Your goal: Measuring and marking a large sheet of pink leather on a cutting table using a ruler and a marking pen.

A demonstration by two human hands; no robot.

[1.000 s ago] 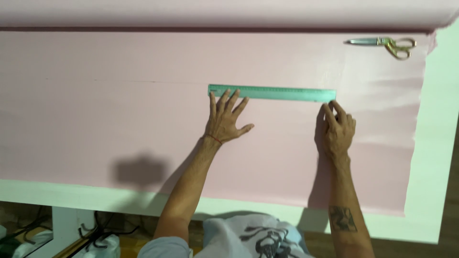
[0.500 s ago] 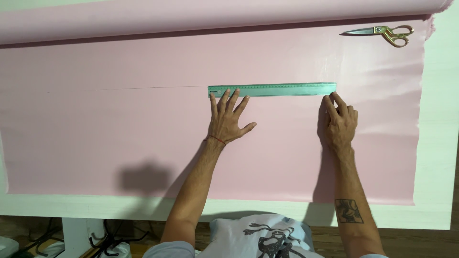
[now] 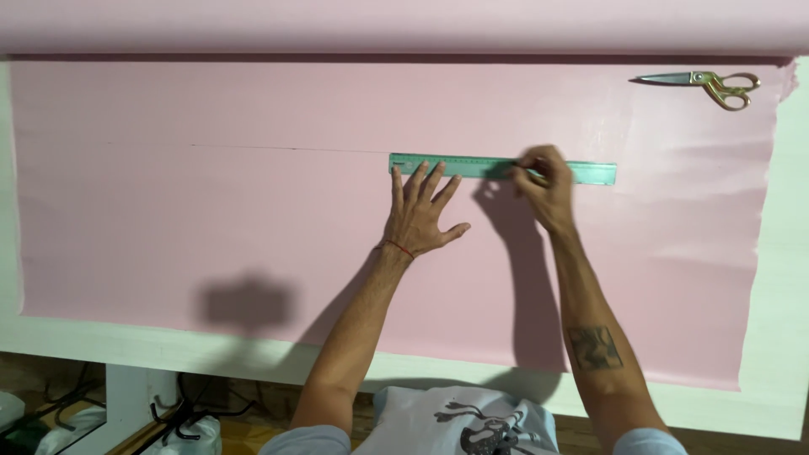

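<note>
Fingers of left hand (image 3: 419,215) flat on green ruler (image 3: 502,168), pink fabric (image 3: 253,219) beneath.

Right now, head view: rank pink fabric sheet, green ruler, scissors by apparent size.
1. pink fabric sheet, covers most of the table.
2. green ruler, long and thin, partly under both hands.
3. scissors, shorter than the ruler, though farther from the camera.
</note>
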